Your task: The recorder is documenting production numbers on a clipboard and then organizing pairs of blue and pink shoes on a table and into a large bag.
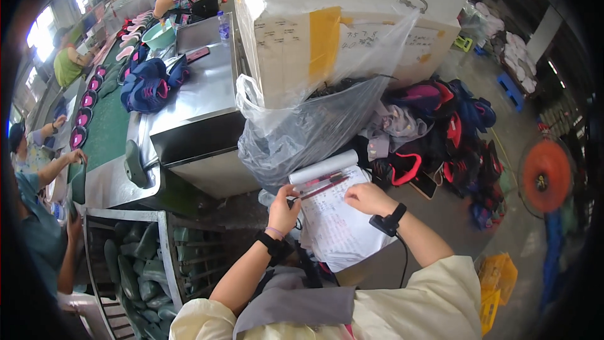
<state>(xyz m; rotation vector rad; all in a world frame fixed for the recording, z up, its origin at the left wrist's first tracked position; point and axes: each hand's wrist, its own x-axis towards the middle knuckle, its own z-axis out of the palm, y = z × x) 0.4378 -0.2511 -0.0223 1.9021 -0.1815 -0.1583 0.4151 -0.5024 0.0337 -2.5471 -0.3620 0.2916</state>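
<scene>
- Clipboard paper lies at lower centre of the frame, handwriting covering much of the sheet, its top page rolled back.
- Left hand pinches the left edge.
- Right hand rests curled on the sheet; whether it pinches a pen cannot be told.
- Red pen lies near the top.

notepad | white, handwritten, top pages rolled back | tilted | red pen across top

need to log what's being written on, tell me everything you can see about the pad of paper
The pad is a stack of white sheets covered in reddish handwriting, its top pages rolled back into a tube at the far end. A red pen lies across it near the roll. The left hand grips its left edge; the right hand rests on the page.
</scene>
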